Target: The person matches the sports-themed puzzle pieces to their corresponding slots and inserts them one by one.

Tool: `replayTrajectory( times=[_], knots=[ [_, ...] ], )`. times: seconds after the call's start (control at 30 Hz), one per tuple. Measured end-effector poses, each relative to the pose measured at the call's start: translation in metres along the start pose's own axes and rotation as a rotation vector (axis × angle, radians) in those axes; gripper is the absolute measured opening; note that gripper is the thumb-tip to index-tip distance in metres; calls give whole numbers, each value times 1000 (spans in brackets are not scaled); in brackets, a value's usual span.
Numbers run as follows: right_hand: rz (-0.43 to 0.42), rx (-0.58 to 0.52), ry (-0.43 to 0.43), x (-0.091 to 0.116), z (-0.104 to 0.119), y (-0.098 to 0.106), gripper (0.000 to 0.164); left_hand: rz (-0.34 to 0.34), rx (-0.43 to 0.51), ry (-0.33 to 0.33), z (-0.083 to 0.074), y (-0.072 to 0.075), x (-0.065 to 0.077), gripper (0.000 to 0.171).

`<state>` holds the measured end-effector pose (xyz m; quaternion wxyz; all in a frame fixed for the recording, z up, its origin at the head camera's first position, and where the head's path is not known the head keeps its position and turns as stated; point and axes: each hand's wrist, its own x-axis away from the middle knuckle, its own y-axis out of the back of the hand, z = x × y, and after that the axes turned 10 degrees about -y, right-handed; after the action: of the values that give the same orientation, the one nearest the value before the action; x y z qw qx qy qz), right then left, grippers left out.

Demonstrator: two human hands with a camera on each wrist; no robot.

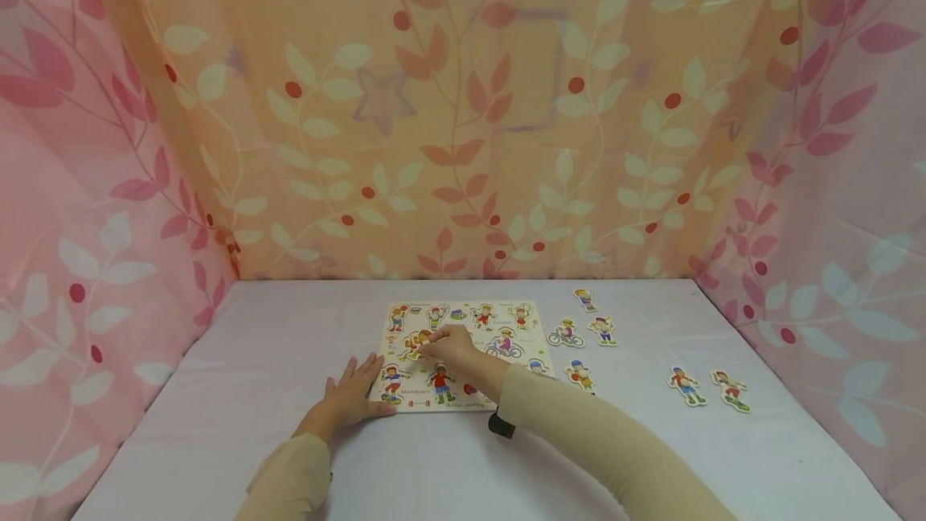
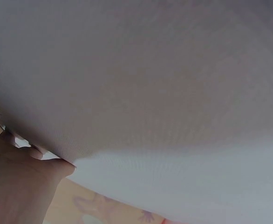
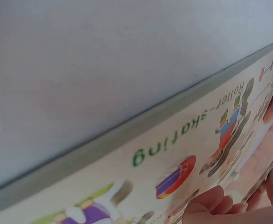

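Observation:
A cream puzzle board (image 1: pixel 463 303) printed with sports figures lies on the table. Over its left part, my right hand (image 1: pixel 460 350) pinches a yellow-clad figure puzzle piece (image 1: pixel 412 346) by its upper right side. The fingertips partly cover that piece. My left hand (image 1: pixel 350 392) lies flat with spread fingers at the board's left edge, its thumb near the lower left corner. In the right wrist view, the right hand's (image 3: pixel 225 207) curled fingers are low over the board, and whatever they hold is hidden. The left wrist view catches the left hand (image 2: pixel 20 177) against the white tablecloth.
Right of the board lie several loose figure pieces: a cyclist (image 1: pixel 566 334), a purple-and-white figure (image 1: pixel 603 331), one at the back (image 1: pixel 583 300), one partly behind the right sleeve (image 1: pixel 581 376), and two farther right, a blue-clad figure (image 1: pixel 686 387) and a skateboarder (image 1: pixel 731 391). Patterned curtains (image 1: pixel 463 143) enclose the table.

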<state>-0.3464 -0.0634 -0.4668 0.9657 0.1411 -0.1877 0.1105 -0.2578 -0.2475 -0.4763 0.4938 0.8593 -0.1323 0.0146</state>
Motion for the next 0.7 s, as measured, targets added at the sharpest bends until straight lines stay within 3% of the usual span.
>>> replayTrajectory(
  times=[0.4,0.7],
  knots=[
    [-28,128,-30,-6,8,-11,19,0,16,-16,-3,2,2,98],
    [-77,430,-80,-21,17,-19,28,-1,8,-16,-3,3,3,97]
  ],
)
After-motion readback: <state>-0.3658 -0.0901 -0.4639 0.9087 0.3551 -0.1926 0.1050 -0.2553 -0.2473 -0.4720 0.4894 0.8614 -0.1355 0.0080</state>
